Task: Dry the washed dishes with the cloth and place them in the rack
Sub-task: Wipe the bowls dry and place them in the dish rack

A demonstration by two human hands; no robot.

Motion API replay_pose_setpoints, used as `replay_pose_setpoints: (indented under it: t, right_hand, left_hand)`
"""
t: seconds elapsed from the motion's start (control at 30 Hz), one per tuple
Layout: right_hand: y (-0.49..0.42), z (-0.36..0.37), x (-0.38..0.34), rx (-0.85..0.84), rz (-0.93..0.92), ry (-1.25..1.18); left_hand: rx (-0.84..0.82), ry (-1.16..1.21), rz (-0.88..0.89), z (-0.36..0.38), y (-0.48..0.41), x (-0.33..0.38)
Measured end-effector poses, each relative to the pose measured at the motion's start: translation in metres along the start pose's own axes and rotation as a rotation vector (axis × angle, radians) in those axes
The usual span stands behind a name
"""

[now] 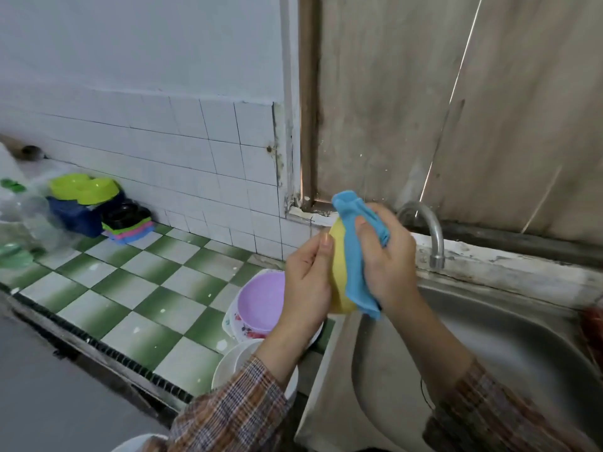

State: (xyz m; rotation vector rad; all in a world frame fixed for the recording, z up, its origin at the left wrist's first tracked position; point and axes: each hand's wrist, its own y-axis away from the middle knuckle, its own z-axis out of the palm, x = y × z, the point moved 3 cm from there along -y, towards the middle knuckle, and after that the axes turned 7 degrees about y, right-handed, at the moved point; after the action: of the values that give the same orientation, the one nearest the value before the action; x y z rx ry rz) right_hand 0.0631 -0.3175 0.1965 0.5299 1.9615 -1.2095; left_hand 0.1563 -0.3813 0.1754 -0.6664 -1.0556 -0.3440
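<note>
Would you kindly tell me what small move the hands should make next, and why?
Probably turn the yellow bowl a little in the left hand, since the right hand presses the blue cloth over only one side, leaving the rest uncovered.

Forearms reach forward; left hand (306, 282) grips the yellow bowl (339, 244), right hand (391, 262) clasps the blue cloth (354, 272) against it.
</note>
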Motion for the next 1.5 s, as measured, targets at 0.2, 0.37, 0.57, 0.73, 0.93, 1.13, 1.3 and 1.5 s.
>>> replay_pose_setpoints:
  t: [0.2, 0.37, 0.57, 0.73, 0.93, 1.13, 1.3, 1.5]
  right_hand:
    - [0.002, -0.020, -0.016, 0.190, -0.075, -0.029]
    - [0.034, -0.018, -0.005, 0.315, -0.258, 0.139]
    - [0.017, -0.043, -0.017, 0.372, -0.104, 0.006]
    - [0.023, -0.051, -0.014, 0.246, -0.320, 0.161]
    - [0.017, -0.046, -0.011, 0.438, -0.137, -0.100]
    - [0.049, -0.020, 0.005, 0.488, -0.594, 0.184]
    - [0.029, -0.040, 0.016, 0.585, 0.394, -0.636]
    - [-0.011, -0.076, 0.016, 0.206, 0.577, -0.908]
  left_hand:
    - [0.158, 0.090, 0.005, 0.016, -0.005, 0.012]
    - [0.499, 0.396, -0.178, 0.018, -0.011, 0.015]
    - [0.420, 0.295, -0.128, 0.025, -0.007, 0.024]
    - [0.489, 0.372, -0.160, 0.023, -0.006, 0.027]
    - [0.433, 0.283, -0.072, 0.036, -0.006, 0.021]
    - [0.404, 0.563, -0.247, 0.044, -0.013, 0.030]
    - [0.247, 0.588, -0.226, 0.042, -0.021, 0.034]
    - [-0.033, 0.198, 0.138, 0.033, -0.023, 0.054]
